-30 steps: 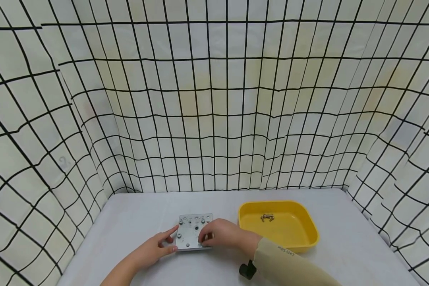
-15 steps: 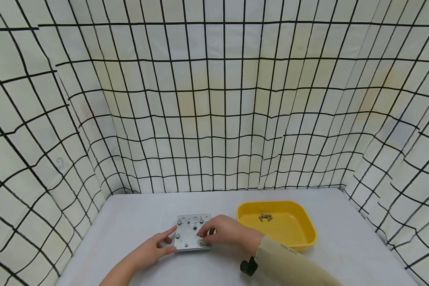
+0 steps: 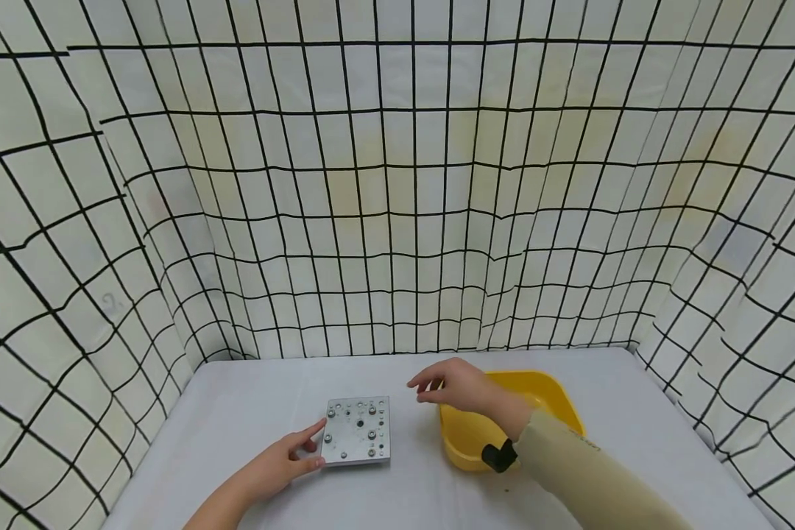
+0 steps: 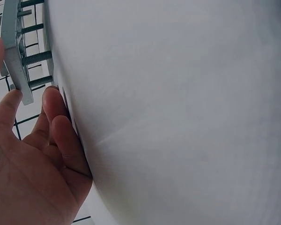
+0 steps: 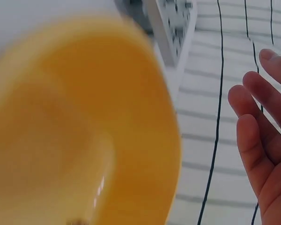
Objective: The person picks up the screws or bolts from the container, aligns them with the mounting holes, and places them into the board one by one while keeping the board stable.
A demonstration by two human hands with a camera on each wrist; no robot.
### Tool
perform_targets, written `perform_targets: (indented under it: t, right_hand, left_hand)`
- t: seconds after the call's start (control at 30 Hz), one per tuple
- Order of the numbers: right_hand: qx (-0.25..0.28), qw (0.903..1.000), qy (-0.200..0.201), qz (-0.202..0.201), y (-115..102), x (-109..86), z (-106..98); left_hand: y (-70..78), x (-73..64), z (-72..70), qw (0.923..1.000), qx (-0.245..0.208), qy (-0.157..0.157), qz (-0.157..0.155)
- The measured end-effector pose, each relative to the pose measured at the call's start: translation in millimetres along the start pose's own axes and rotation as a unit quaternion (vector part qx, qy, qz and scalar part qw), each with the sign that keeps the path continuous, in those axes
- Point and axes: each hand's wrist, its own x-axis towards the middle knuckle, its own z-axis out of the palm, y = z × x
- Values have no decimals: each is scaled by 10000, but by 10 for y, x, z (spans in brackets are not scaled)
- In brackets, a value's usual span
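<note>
A flat silver metal plate (image 3: 354,434) with holes and several bolts set in it lies left of centre on the table. My left hand (image 3: 285,458) holds its left side, with thumb and index finger at the edge. In the left wrist view, threaded bolt shanks (image 4: 37,57) stick out from the plate's underside, and the other fingers of the left hand (image 4: 37,154) rest curled near the cloth. My right hand (image 3: 453,384) hovers over the left rim of a yellow tray (image 3: 464,442), fingers loosely bent with nothing between them. Its fingers (image 5: 248,140) show apart in the right wrist view.
The right forearm and a black wrist camera (image 3: 499,456) cover part of the tray. A white cloth (image 3: 258,390) covers the table. White walls with a black grid (image 3: 397,280) stand at the back and both sides.
My right hand has lifted off the plate and moved right and back to the tray, uncovering the bolts on the plate's right side. My left hand stays at the plate.
</note>
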Motion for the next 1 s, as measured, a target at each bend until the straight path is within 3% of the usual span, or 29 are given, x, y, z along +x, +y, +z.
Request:
perform_targets:
  t: [0.23,0.4,0.67,1.0]
  right_hand:
    - [-246,9981,194,527,476,-377,-438]
    - [-141,9948,250,976,731,-549,-608]
    - [-200,9915,215,1267,867,-611,-608]
    - [-318,9877,-341,1490,902,-533,-486]
  left_hand:
    - [-2,-11,17,9998,76,59,-180]
    - [-16,-34,11,9993,88,183,-327]
    - [-19,-43,-6,9991,40,161,-388]
    - [33,-10,17,9996,73,118,-247]
